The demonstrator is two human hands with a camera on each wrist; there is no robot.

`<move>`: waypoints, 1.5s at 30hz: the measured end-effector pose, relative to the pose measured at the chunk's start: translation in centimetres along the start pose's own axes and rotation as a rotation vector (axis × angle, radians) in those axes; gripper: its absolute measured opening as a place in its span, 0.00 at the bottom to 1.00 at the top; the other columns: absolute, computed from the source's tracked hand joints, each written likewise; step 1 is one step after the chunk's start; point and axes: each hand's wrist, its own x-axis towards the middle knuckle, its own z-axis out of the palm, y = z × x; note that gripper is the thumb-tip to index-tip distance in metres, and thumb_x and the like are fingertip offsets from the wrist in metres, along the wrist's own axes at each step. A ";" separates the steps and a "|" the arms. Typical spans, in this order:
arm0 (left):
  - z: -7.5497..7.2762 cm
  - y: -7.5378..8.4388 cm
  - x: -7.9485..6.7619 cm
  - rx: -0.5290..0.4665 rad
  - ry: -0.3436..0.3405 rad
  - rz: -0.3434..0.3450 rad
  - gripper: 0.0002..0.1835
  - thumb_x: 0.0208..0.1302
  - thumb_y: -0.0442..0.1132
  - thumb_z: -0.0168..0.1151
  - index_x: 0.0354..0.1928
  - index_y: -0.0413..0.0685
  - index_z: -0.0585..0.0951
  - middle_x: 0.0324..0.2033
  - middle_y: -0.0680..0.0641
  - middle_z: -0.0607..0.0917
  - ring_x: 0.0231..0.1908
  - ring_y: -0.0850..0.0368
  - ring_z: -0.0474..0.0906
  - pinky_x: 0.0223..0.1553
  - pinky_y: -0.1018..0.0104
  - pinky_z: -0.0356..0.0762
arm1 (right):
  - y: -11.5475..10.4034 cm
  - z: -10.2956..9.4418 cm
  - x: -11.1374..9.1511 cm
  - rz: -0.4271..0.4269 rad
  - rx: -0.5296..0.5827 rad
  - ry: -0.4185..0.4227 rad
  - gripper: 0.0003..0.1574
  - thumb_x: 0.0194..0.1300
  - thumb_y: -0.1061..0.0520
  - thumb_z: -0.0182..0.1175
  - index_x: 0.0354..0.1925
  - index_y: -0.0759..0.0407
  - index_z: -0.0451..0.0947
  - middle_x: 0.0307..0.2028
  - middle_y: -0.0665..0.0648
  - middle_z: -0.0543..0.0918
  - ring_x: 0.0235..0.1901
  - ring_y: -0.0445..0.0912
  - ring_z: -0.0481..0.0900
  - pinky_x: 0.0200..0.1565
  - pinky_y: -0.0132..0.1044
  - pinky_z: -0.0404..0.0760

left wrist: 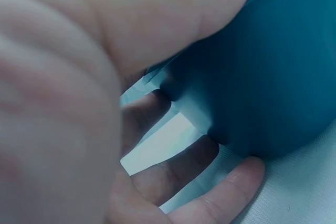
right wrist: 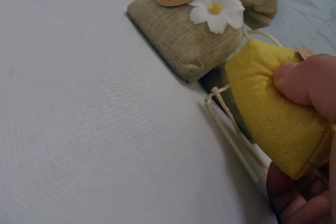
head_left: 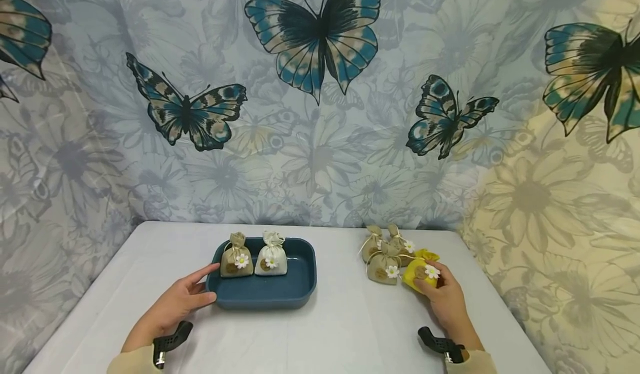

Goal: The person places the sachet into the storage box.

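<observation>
A yellow drawstring pouch (head_left: 413, 274) with a white flower is in my right hand (head_left: 447, 296), pinched between thumb and fingers. In the right wrist view the thumb presses into the yellow cloth (right wrist: 273, 108), and fingers show beneath it. My left hand (head_left: 182, 299) rests at the left end of a blue rectangular tray (head_left: 260, 299), fingers extended and fingertips against its outer wall (left wrist: 262, 87). Inside the tray, a beige pouch (head_left: 231, 258) and a white pouch (head_left: 274, 254) stand side by side, each with a flower and a round tag.
Right of the tray, three beige pouches cluster, the front one (head_left: 382, 263) nearest the yellow pouch. A white cloth (head_left: 345, 329) covers the table. Butterfly-printed fabric (head_left: 320, 157) hangs behind and along both sides. Black wrist mounts (head_left: 440, 343) sit on both wrists.
</observation>
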 end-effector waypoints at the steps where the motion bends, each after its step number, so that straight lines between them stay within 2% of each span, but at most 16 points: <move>1: 0.0 0.0 0.0 0.002 0.004 0.004 0.40 0.71 0.38 0.64 0.78 0.46 0.56 0.76 0.32 0.38 0.70 0.24 0.36 0.62 0.35 0.60 | -0.1 0.0 0.0 0.003 -0.001 0.001 0.45 0.63 0.48 0.71 0.71 0.56 0.64 0.66 0.63 0.67 0.58 0.49 0.68 0.45 0.17 0.71; 8: 0.0 -0.3 0.1 -0.005 0.014 -0.005 0.40 0.70 0.38 0.64 0.78 0.46 0.56 0.76 0.33 0.38 0.70 0.24 0.36 0.63 0.34 0.58 | -0.7 -0.1 -0.1 0.019 -0.016 0.038 0.45 0.62 0.46 0.72 0.71 0.54 0.65 0.66 0.63 0.68 0.59 0.50 0.68 0.44 0.17 0.69; 13: 0.4 -0.4 0.2 -0.011 -0.005 -0.004 0.40 0.71 0.38 0.63 0.79 0.45 0.54 0.76 0.33 0.37 0.70 0.23 0.35 0.63 0.33 0.57 | -1.7 -1.2 -0.2 0.009 -0.042 0.097 0.44 0.61 0.46 0.73 0.70 0.54 0.67 0.60 0.60 0.71 0.48 0.48 0.67 0.38 0.22 0.72; 17: 0.5 -0.3 0.1 -0.010 0.005 -0.003 0.41 0.70 0.38 0.64 0.79 0.45 0.55 0.76 0.32 0.38 0.70 0.24 0.37 0.62 0.34 0.58 | -3.4 -2.1 -0.2 -0.041 -0.040 0.096 0.44 0.62 0.46 0.72 0.70 0.55 0.67 0.58 0.60 0.72 0.43 0.43 0.70 0.36 0.25 0.75; 21: 0.4 -0.4 0.1 -0.009 0.000 0.001 0.41 0.70 0.38 0.64 0.79 0.44 0.54 0.76 0.32 0.39 0.70 0.25 0.37 0.62 0.35 0.60 | -5.6 -2.7 -0.2 -0.124 -0.032 0.068 0.43 0.63 0.48 0.71 0.70 0.59 0.66 0.58 0.63 0.72 0.44 0.37 0.74 0.37 0.26 0.79; 24: 0.3 -0.4 0.3 -0.009 -0.009 0.015 0.41 0.70 0.37 0.64 0.79 0.44 0.54 0.76 0.32 0.39 0.70 0.26 0.38 0.63 0.37 0.61 | -7.5 -2.8 -0.3 -0.173 0.015 0.034 0.41 0.64 0.50 0.70 0.69 0.60 0.65 0.59 0.62 0.71 0.44 0.36 0.75 0.39 0.27 0.80; 30: 0.3 -0.3 0.6 -0.012 -0.007 0.024 0.41 0.69 0.37 0.65 0.78 0.46 0.56 0.76 0.33 0.41 0.71 0.27 0.40 0.62 0.39 0.64 | -11.5 -2.2 -0.4 -0.199 0.181 -0.050 0.38 0.65 0.55 0.70 0.67 0.60 0.65 0.59 0.57 0.68 0.48 0.39 0.76 0.42 0.28 0.81; 36: 0.1 -0.2 0.5 -0.005 0.004 0.022 0.41 0.69 0.37 0.66 0.78 0.45 0.57 0.76 0.31 0.42 0.70 0.27 0.41 0.61 0.39 0.64 | -15.3 -1.1 -0.4 -0.245 0.294 -0.121 0.34 0.65 0.61 0.69 0.65 0.61 0.67 0.58 0.56 0.68 0.49 0.43 0.76 0.44 0.29 0.80; 40: 0.1 -0.1 0.5 -0.005 0.011 0.018 0.41 0.69 0.38 0.66 0.78 0.46 0.57 0.76 0.32 0.41 0.70 0.26 0.40 0.62 0.38 0.63 | -17.7 -0.1 -0.5 -0.262 0.295 -0.167 0.36 0.65 0.62 0.69 0.67 0.62 0.66 0.59 0.60 0.67 0.47 0.44 0.77 0.43 0.31 0.81; 45: -0.2 -0.4 0.3 -0.005 0.008 0.008 0.41 0.69 0.38 0.66 0.78 0.46 0.57 0.76 0.32 0.42 0.70 0.27 0.41 0.61 0.39 0.64 | -20.0 2.1 -0.4 -0.218 0.240 -0.224 0.39 0.64 0.62 0.70 0.69 0.59 0.65 0.56 0.64 0.71 0.45 0.48 0.78 0.40 0.35 0.83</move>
